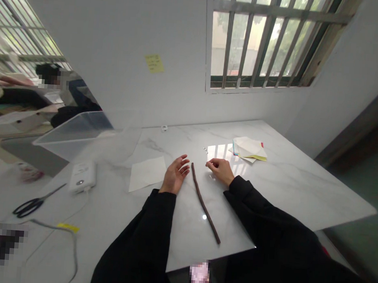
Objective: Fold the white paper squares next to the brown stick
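A long thin dark brown strip [205, 203] lies on the white marble table [286, 183], running from between my hands toward the near edge. My left hand [175, 175] rests just left of the strip's far end, fingers spread and holding nothing. On the right of that end, my right hand [220, 168] has its fingers curled in a loose pinch; what they hold, if anything, is too small to see. Both arms wear black sleeves.
A white paper sheet [147, 172] lies left of my left hand. Folded coloured papers [249, 149] and small silvery beads [205, 150] sit farther back. Scissors [31, 206], a white power bank [83, 176] with cable and a clear plastic box [76, 129] are at left. Another person sits far left.
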The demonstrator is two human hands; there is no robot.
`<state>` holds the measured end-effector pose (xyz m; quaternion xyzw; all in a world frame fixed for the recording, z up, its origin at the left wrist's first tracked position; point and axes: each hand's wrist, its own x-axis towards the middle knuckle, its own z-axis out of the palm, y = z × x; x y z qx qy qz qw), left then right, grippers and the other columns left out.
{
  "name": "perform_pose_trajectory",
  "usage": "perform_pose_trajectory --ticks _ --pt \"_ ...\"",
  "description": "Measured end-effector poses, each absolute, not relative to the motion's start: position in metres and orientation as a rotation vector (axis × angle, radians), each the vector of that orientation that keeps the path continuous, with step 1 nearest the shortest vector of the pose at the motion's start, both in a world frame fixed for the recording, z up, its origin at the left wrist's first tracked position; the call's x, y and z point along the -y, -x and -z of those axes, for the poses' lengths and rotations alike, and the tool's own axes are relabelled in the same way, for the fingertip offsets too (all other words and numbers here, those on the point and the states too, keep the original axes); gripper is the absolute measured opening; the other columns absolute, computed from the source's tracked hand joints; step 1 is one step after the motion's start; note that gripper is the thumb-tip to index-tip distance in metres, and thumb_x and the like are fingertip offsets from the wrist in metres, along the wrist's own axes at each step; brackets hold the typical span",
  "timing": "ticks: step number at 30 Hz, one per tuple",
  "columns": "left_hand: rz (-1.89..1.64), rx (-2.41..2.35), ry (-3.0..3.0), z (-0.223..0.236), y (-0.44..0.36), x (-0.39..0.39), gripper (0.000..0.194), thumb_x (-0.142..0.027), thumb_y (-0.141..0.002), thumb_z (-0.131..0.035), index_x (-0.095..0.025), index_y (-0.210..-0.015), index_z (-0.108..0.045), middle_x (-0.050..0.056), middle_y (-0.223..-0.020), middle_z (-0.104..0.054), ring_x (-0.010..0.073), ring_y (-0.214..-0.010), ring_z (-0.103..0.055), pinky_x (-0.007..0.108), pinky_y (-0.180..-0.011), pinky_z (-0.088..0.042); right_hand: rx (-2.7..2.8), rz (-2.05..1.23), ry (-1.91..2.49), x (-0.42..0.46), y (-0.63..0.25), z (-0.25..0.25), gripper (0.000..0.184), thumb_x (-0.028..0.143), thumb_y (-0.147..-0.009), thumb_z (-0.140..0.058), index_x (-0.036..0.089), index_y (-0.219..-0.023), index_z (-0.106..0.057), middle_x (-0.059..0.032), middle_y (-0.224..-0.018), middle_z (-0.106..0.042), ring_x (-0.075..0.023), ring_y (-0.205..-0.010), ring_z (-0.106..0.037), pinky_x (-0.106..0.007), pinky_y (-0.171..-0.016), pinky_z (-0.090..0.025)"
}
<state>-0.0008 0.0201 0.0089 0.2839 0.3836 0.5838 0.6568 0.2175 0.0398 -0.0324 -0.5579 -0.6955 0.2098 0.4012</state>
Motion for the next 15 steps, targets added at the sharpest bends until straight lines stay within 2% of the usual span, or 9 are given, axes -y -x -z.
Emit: perform_pose_trajectory --ticks 6,9,12,15 --pt "-1.354 -0.946 -0.782 -0.003 -0.006 -0.018 0.033 -0.033 -0.076 -0.078 -0.017 -0.105 -0.075 0.006 -0.095 -0.071 0.0119 -0.073 -0.065 0.023 -0.068 -0.053 1.803 -0.508 1.526 -0.038 -0.207 0.03 0.025 0.038 -0.09 -0.062 0.022 -0.082 -0.08 0.0 -0.064 -0.067 -0.0135 -0.06 -0.056 -0.027 -0.062 -0.033" --pt "-1.334 -1.109 -1.091 -0.002 0.002 -0.013 0.042 -0.04 -0.078 -0.075 -0.018 -0.113 -0.072 0.009 -0.105 -0.072 0.0171 -0.08 -0.067 0.032 -0.077 -0.056 1.796 -0.509 1.508 -0.039 -0.209 0.031 0.026 0.038 -0.09 -0.062 0.022 -0.082 -0.08 -0.0001 -0.065 -0.067 -0.0135 -0.061 -0.056 -0.027 -0.063 -0.034" --pt "-1.368 -1.436 -1.655 -0.005 0.032 -0.009 0.053 -0.039 -0.078 -0.074 -0.022 -0.128 -0.067 0.013 -0.13 -0.067 0.0291 -0.114 -0.065 0.047 -0.1 -0.052 1.787 -0.514 1.514 -0.039 -0.21 0.032 0.025 0.038 -0.09 -0.062 0.022 -0.082 -0.08 0.0 -0.065 -0.068 -0.0137 -0.061 -0.056 -0.027 -0.063 -0.034" --pt "-1.302 -1.673 -2.06 -0.006 0.078 -0.01 0.06 -0.044 -0.077 -0.075 -0.021 -0.132 -0.063 0.017 -0.148 -0.057 0.0375 -0.144 -0.044 0.057 -0.122 -0.029 1.786 -0.524 1.514 -0.039 -0.208 0.031 0.026 0.039 -0.09 -0.062 0.022 -0.083 -0.08 -0.0005 -0.067 -0.069 -0.0145 -0.062 -0.057 -0.028 -0.063 -0.034"
